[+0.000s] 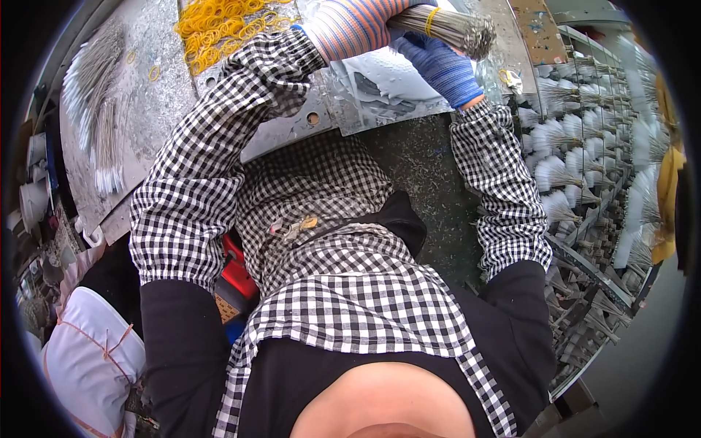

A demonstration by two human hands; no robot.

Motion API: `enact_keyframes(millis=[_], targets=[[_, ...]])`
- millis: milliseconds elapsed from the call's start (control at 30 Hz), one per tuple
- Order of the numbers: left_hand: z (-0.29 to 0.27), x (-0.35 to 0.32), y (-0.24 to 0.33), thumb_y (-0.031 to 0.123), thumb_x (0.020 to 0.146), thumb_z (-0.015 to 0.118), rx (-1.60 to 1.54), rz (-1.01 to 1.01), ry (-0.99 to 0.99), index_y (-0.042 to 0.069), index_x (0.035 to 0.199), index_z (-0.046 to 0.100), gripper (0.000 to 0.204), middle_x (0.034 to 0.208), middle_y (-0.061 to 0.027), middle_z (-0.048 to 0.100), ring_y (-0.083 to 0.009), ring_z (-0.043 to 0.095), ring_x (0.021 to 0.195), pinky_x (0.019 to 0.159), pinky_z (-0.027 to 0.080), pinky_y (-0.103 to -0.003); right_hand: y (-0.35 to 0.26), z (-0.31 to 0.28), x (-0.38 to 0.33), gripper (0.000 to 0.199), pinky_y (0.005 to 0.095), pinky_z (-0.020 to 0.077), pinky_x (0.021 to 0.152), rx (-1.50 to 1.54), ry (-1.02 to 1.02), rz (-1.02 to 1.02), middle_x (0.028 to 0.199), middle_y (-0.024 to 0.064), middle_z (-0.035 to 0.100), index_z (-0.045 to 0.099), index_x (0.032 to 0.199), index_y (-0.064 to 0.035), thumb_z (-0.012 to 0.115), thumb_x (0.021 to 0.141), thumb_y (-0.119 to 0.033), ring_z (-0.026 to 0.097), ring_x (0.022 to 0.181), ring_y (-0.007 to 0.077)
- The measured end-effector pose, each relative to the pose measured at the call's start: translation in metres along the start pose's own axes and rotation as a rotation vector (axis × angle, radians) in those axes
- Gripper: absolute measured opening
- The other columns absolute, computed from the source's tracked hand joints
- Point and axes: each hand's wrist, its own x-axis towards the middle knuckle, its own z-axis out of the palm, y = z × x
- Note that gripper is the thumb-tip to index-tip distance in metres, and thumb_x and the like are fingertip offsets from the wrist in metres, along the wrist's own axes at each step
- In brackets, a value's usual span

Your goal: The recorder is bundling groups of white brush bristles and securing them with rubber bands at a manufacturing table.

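At the top of the view my left hand [347,29], in an orange and blue striped knit glove, closes round one end of a bundle of thin grey wire-like strands [456,29]. A yellow rubber band [429,20] circles the bundle. My right hand [442,69], in a blue knit glove, presses against the bundle from below; its fingers are bent and partly hidden under the strands. Beneath both hands a smooth white mass [372,77] lies on a glassy sheet at the table's edge. What it is made of I cannot tell.
Many yellow rubber bands [212,33] lie piled on the table left of my hands. Loose strands with whitish ends [91,80] spread over the far left table [146,95]. On the right, a rack [599,281] holds rows of white-tufted bundles [558,139].
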Motion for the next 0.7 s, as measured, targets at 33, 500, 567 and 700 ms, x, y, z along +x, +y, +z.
enact_keyframes(millis=[33,500,567,700], targets=[[0.000,-0.002,0.000,0.016,0.069,0.077,0.020,0.000,0.004,0.014,0.095,0.066,0.029,0.095,-0.0070,0.066,-0.0307,0.063,0.098,0.085,0.050,-0.041,-0.003,0.000,0.002,0.036,0.0319,0.0545,0.090,0.002,-0.005,-0.002,0.112,0.0079,0.072,0.068,0.124,-0.0079,0.064,0.101,-0.035,0.070,0.100,0.0222],[0.017,-0.016,-0.002,0.013,0.078,0.069,0.007,0.030,-0.133,0.016,0.101,0.068,0.023,0.096,-0.0056,0.067,-0.0291,0.064,0.099,0.087,0.050,-0.042,0.050,0.037,0.009,0.033,0.0360,0.0604,0.077,0.278,0.193,-0.251,0.091,0.0111,0.074,0.072,0.102,-0.0070,0.074,0.090,-0.038,0.074,0.082,0.0258],[0.018,-0.017,-0.003,0.013,0.078,0.068,0.013,0.033,-0.138,0.016,0.101,0.068,0.023,0.097,-0.0057,0.067,-0.0293,0.064,0.099,0.087,0.050,-0.042,0.053,0.040,0.008,0.034,0.0358,0.0603,0.077,0.260,0.187,-0.246,0.090,0.0113,0.074,0.072,0.102,-0.0069,0.073,0.090,-0.039,0.074,0.082,0.0259],[0.020,-0.020,-0.003,0.013,0.078,0.068,0.004,0.027,-0.137,0.015,0.102,0.068,0.023,0.096,-0.0064,0.067,-0.0297,0.063,0.099,0.087,0.050,-0.042,0.059,0.048,0.009,0.036,0.0362,0.0602,0.077,0.304,0.164,-0.217,0.092,0.0118,0.074,0.072,0.103,-0.0071,0.072,0.091,-0.041,0.074,0.082,0.0265]])
